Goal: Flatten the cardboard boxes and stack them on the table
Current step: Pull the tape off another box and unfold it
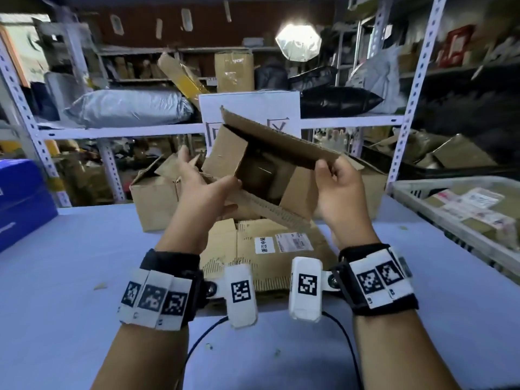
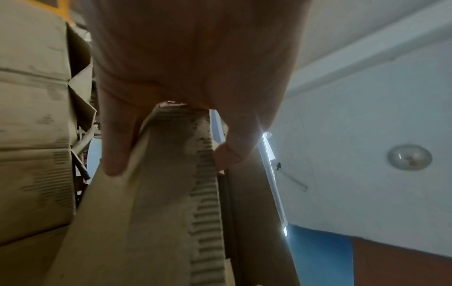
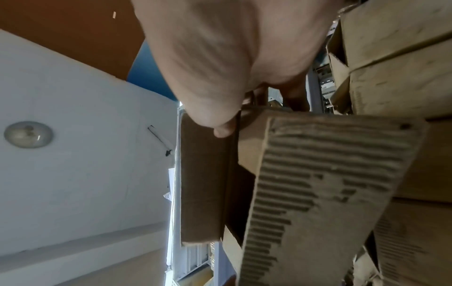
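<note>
- 1 small box [image 1: 253,159] held up in the air above the bench [image 1: 84,263], open side toward the person, tilted, flaps loose; plain brown corrugated cardboard.
- Left hand [image 1: 202,192] grips the box's lower-left flap: thumb on the near face, fingers behind. Left wrist view shows fingers [image 2: 115,147] and thumb pinching a torn flap w/ exposed fluting.
- Right hand [image 1: 340,192] pinches the right end of the long top flap, thumb on the near side, fingers curled behind. Right wrist view: thumb pressed on the cardboard edge.
- 1 flattened box [image 1: 261,254] lies flat on the bench right under the hands; 2 white labels on it, surface peeled in strips w/ ribbing showing.
- 1 bigger open box [image 1: 157,201] stands on the bench behind, flaps up; more cardboard inside, count unclear.
- Bench top is pale blue, smooth; a few small scraps on it. Bare stretches left & right of the flat piece.
- 1 blue box [image 1: 22,198] at the left bench edge; 1 white plastic crate [image 1: 422,192] of parcels at the right edge.
- Metal shelves [image 1: 118,130] behind, crowded w/ grey & black bags and cartons.
- 2 wrist bands w/ black-white tags; a black cable [image 1: 202,336] runs over the near bench edge.
</note>
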The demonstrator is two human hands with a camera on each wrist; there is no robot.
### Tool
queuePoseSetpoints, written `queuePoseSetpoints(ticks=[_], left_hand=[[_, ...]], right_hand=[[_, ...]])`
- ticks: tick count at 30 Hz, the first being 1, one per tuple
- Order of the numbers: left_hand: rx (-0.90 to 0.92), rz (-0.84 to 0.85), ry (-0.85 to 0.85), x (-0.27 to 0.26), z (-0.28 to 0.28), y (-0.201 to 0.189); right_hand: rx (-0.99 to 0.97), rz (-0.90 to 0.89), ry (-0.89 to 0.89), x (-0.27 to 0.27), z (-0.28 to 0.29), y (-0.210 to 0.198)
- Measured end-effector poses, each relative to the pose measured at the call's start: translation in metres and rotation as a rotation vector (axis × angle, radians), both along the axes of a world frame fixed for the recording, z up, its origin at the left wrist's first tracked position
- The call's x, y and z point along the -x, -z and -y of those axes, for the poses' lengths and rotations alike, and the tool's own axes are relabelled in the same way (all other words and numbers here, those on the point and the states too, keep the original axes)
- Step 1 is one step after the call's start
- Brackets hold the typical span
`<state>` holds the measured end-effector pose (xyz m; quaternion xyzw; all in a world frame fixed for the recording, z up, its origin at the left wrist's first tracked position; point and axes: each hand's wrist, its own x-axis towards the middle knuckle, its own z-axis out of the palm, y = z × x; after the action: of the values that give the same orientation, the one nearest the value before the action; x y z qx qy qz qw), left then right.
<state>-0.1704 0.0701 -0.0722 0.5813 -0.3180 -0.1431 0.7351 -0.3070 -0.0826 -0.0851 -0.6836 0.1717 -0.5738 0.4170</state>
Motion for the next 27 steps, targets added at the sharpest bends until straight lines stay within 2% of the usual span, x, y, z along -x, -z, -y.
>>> queuePoseSetpoints(ticks=[4, 9, 14, 19, 24, 27], left_hand=[[0.028, -0.020, 0.062, 0.002, 0.000, 0.002], [0.108, -0.055, 0.102, 0.005, 0.005, 0.005], [0.136, -0.008, 0.058, 0.005, 0.006, 0.010], [0.079, 0.116, 0.049, 0.002, 0.004, 0.012], [-0.095, 0.317, -0.074, -0.007, 0.003, 0.011], [-0.094, 0.233, -0.139, -0.014, 0.001, 0.008]], right_hand=[[-0.124, 0.020, 0.026, 0.003, 0.003, 0.006], [-0.443, 0.095, -0.103, 0.010, 0.009, 0.009], [-0.545, 0.076, -0.240, 0.016, 0.008, 0.005], [-0.442, 0.030, -0.210, 0.018, 0.006, -0.001], [-0.229, 0.088, -0.191, 0.011, -0.007, -0.004], [-0.100, 0.112, -0.222, 0.005, -0.015, -0.001]])
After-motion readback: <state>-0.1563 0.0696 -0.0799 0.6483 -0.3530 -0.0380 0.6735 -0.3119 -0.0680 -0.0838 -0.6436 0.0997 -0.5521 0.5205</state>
